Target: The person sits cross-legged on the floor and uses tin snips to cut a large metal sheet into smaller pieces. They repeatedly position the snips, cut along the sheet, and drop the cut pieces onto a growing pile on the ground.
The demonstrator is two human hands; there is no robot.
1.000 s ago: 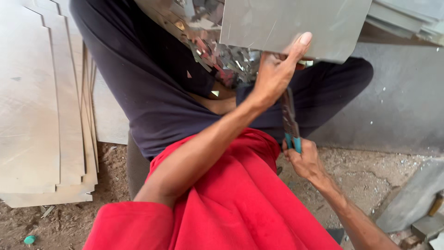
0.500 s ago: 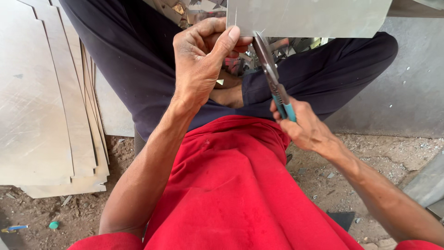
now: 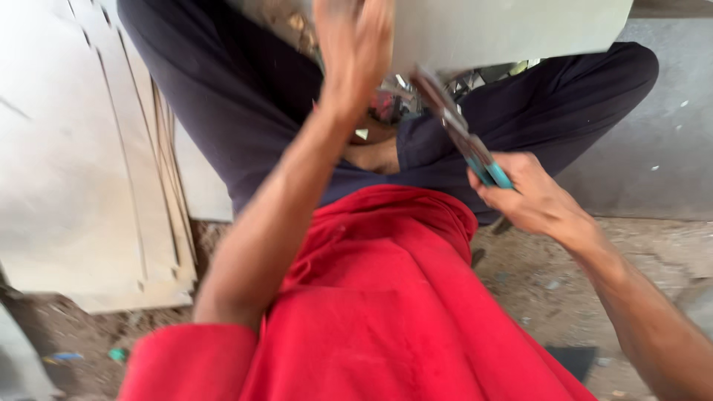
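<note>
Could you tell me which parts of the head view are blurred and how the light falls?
In the head view, the left hand and the grey metal sheet it grips are smeared by motion blur; the right hand on the teal-handled snips is sharper; the stacked sheets look pale and washed out; light is soft daylight, without hard shadows.

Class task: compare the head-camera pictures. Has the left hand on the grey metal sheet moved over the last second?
Yes. The left hand has shifted leftward along the lower edge of the grey metal sheet, away from the snips in the right hand.
</note>
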